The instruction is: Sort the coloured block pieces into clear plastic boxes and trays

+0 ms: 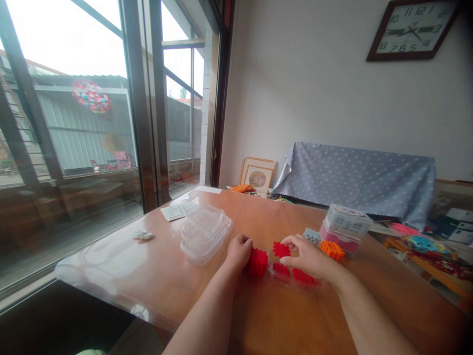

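My left hand (pixel 239 250) is closed around the left side of a red block with notched edges (pixel 258 262), just above the table. A flat red toothed piece (pixel 281 249) is pinched between the thumb and fingers of my right hand (pixel 303 255). Below that piece stands a small clear tray (pixel 278 274) with red pieces in it. More red toothed pieces (pixel 303 276) lie under my right hand. Beyond my right wrist are an orange notched block (pixel 332 250) and a grey notched piece (pixel 312 235).
Clear plastic containers (pixel 206 234) stand left of my hands, with a paper sheet (pixel 174 212) and a small packet (pixel 143 235) farther left. Two stacked boxes (pixel 345 227) are at the right. The wooden table (pixel 207 291) borders a window on the left.
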